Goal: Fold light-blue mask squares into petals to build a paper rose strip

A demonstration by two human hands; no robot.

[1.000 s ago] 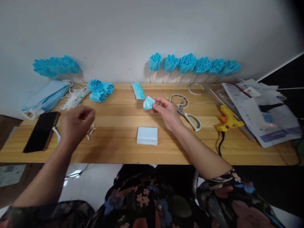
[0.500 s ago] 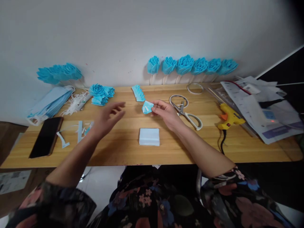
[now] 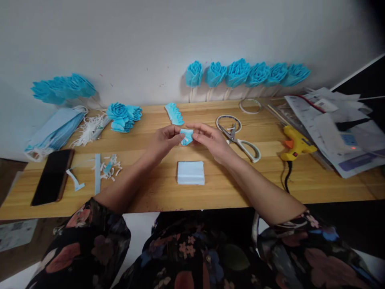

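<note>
Wood table (image 3: 156, 192), blue piece (image 3: 187, 137) gripped.
Left hand (image 3: 164, 141), right hand (image 3: 213, 143): fingertips pinching its edges. Pad (image 3: 190, 173) nearside of fingers; scissors (image 3: 233, 137) to their right.

I saw a smooth wooden tabletop (image 3: 159, 188) with a soft sheen, a matt, cloth-like held blue piece (image 3: 187, 138), metal scissor blades (image 3: 233, 131) and, right, a plastic glue gun (image 3: 298, 143).

The camera is worn on the head. It looks forward and down, from near, onto the worktop (image 3: 159, 188).
</note>
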